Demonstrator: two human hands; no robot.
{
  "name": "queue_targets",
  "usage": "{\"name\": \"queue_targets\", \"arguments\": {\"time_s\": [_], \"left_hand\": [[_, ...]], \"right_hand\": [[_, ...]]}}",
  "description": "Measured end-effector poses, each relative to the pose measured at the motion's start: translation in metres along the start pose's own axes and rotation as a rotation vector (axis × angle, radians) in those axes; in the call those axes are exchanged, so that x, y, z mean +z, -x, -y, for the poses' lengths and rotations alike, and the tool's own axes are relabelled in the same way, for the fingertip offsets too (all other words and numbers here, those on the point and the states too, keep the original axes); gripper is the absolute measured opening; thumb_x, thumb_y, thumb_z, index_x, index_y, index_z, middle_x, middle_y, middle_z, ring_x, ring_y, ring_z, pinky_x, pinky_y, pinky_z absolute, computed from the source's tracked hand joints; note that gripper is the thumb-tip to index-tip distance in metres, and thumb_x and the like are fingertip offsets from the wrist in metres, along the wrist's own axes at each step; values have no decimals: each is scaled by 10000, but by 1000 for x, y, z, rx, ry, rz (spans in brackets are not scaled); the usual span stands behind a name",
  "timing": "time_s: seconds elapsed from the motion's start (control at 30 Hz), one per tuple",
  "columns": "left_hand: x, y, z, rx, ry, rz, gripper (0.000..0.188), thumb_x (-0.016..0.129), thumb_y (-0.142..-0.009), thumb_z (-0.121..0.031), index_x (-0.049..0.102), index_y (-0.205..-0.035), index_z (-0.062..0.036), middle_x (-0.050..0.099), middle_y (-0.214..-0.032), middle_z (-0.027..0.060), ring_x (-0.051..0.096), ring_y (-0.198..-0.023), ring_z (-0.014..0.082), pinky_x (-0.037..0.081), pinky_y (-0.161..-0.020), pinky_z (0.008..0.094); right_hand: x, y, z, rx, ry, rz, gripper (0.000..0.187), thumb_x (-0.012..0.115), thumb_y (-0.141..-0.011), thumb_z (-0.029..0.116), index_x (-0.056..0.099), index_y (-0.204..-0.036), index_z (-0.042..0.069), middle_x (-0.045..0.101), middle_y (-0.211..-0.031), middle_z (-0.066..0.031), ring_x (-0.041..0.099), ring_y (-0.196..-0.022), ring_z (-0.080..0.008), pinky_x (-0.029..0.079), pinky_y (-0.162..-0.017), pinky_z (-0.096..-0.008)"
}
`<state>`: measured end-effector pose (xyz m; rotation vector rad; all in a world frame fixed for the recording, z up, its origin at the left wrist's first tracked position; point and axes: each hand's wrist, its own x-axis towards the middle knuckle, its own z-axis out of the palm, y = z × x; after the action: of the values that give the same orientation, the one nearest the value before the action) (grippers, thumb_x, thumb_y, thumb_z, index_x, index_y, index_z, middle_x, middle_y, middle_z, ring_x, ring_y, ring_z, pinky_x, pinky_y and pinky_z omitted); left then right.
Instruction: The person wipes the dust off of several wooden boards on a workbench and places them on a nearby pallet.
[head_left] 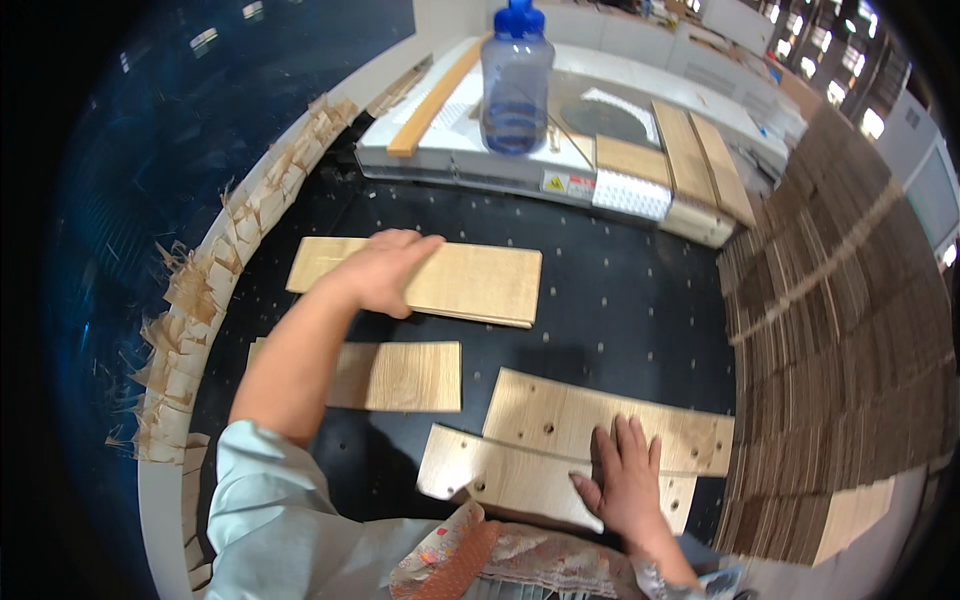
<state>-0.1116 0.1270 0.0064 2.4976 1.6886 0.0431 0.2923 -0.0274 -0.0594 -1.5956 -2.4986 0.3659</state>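
Observation:
My left hand (388, 272) spans a pale wooden board (480, 280) across its width, thumb at the near edge and fingers toward the far one. A second edge shows beneath this board, as if another lies under it. My right hand (630, 475) rests with outstretched fingers on two drilled wooden boards close to me. The farther drilled board (570, 410) lies slightly tilted, with the nearer drilled board (520, 480) alongside it. Another plain board (405, 378) lies below my left wrist, partly hidden by my forearm.
All boards lie on a black, dotted work surface (620, 300). At the right rises a tall stack of brown strips (830, 350). A white machine housing (450, 165) at the back carries a blue-capped water bottle (516, 95) and more boards (690, 150). Torn tape (200, 285) lines the left edge.

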Motion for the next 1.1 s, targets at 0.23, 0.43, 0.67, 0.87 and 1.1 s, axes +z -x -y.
{"name": "queue_targets", "arguments": {"time_s": [0.23, 0.43, 0.67, 0.87, 1.1], "left_hand": [[22, -89, 36, -181, -154, 302, 990, 822, -547, -177, 360, -1421, -137, 414, -1385, 155, 318, -1348, 328, 257, -1109, 497], [42, -96, 58, -699, -62, -101, 529, 526, -852, -95, 405, -1364, -49, 358, -1433, 173, 315, -1357, 324, 374, -1048, 422], [92, -107, 57, -806, 1352, -755, 538, 649, -739, -98, 457, -1189, 126, 531, -1186, 258, 529, -1107, 344, 416, -939, 343], [77, -142, 41, -730, 1847, -859, 733, 617, -754, -86, 264, -1380, 60, 278, -1459, 229, 210, -1374, 317, 153, -1104, 355], [91, -148, 72, -777, 1879, -1085, 871, 636, -775, -110, 134, -1479, -4, 221, -1516, 191, 204, -1401, 300, 197, -1107, 468]], "right_hand": [[-6, 0, 6, 13, -32, 25, 663, 608, -834, 418, 417, -1380, 96, 320, -1465, -201, 255, -1381, -386, 179, -1071, -642], [0, -1, 3, 49, -80, 103, 710, 586, -844, 458, 379, -1404, 75, 261, -1489, -221, 189, -1398, -407, 127, -1082, -643], [2, -1, 1, 25, -53, 82, 707, 590, -846, 459, 381, -1405, 79, 283, -1479, -225, 206, -1391, -416, 133, -1088, -631], [3, 0, 0, 50, -13, 92, 736, 622, -815, 454, 381, -1406, 89, 277, -1484, -227, 206, -1391, -419, 145, -1084, -638], [2, -2, 3, 59, -26, 141, 763, 639, -801, 436, 365, -1413, 72, 251, -1492, -231, 180, -1398, -418, 124, -1101, -615]]}}
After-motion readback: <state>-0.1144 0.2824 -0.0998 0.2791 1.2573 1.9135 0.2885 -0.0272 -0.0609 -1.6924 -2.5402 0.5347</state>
